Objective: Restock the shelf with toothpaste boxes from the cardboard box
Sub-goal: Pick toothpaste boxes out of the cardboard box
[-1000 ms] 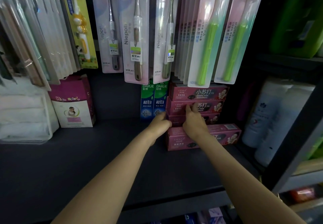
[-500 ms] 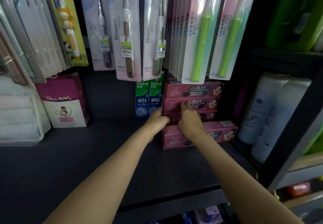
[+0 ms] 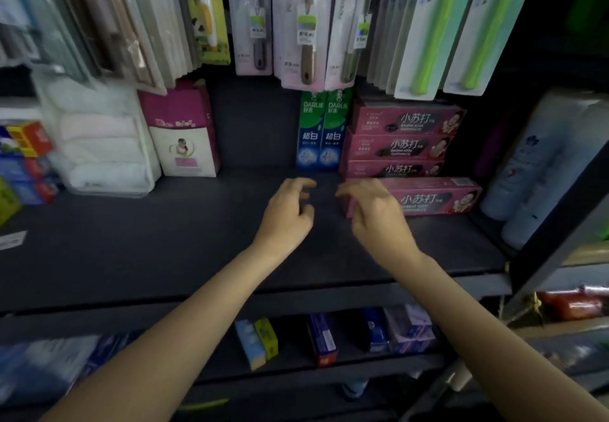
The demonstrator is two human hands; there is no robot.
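**Both hands free above the shelf, pink boxes stacked at the right**

While both hands hovered over the dark shelf (image 3: 164, 240), neither of them held anything. The left hand (image 3: 286, 214) had its fingers loosely curled, with thumb and fingers apart. The right hand (image 3: 375, 214) was relaxed too, and its fingers hung in front of the left end of the front pink toothpaste box (image 3: 438, 195); whether they touched it I could not tell. This box lay flat on the shelf. Just behind it stood a stack of three pink toothpaste boxes (image 3: 398, 144), one upon another. Two green Darlie boxes (image 3: 324, 131) stood upright, touching the left side of the stack. Toothbrush packs (image 3: 306, 22) hung above them. The cardboard box was not in view.
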